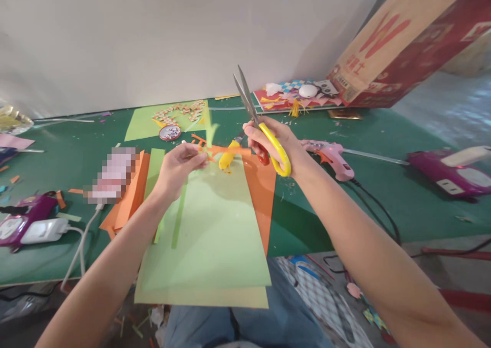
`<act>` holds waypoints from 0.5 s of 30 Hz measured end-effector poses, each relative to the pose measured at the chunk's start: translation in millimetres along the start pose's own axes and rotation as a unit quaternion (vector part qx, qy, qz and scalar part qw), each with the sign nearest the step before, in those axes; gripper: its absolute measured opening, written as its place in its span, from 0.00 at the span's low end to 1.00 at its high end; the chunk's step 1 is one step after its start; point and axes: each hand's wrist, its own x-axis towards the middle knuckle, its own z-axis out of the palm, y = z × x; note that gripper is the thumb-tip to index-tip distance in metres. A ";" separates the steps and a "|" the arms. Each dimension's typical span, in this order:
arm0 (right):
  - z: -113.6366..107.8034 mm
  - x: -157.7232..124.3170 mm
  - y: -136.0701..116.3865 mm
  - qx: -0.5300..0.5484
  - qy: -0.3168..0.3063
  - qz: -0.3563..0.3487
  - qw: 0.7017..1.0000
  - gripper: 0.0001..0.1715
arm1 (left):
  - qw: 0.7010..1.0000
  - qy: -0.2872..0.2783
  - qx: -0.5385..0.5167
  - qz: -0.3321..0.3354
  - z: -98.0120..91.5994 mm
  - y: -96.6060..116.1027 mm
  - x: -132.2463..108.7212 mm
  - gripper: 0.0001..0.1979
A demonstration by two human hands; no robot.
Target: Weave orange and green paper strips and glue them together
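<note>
My left hand (178, 166) pinches one end of a thin orange paper strip (226, 150), which stretches rightwards to my right hand. My right hand (278, 143) grips yellow-handled scissors (255, 115) with the blades pointing up and away, nearly closed; its fingers also touch the strip's right end. Both hands hover above light green paper sheets (210, 235) and an orange sheet (261, 194) on the green table (345, 204). A yellow object (227, 159) lies just below the strip.
A pink glue gun (332, 156) with its cord lies right of my right hand. Orange paper pieces (128, 197), a white charger (42, 230) and purple devices (447, 171) sit on the table. A cardboard box (402, 41) leans at back right; craft scraps (299, 94) lie by the wall.
</note>
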 end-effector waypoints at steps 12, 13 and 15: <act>-25.5 -3.4 -7.1 -0.225 -0.215 0.001 0.950 0.21 | 0.991 0.108 -0.047 0.067 -5.0 5.0 4.9 0.15; -24.9 -2.6 -5.3 -0.226 -0.227 0.003 0.947 0.21 | 0.990 0.114 -0.048 0.075 -5.1 5.4 4.8 0.16; -23.5 -0.9 -2.0 -0.227 -0.250 0.006 0.941 0.21 | 0.990 0.110 -0.048 0.074 -4.6 5.9 4.1 0.16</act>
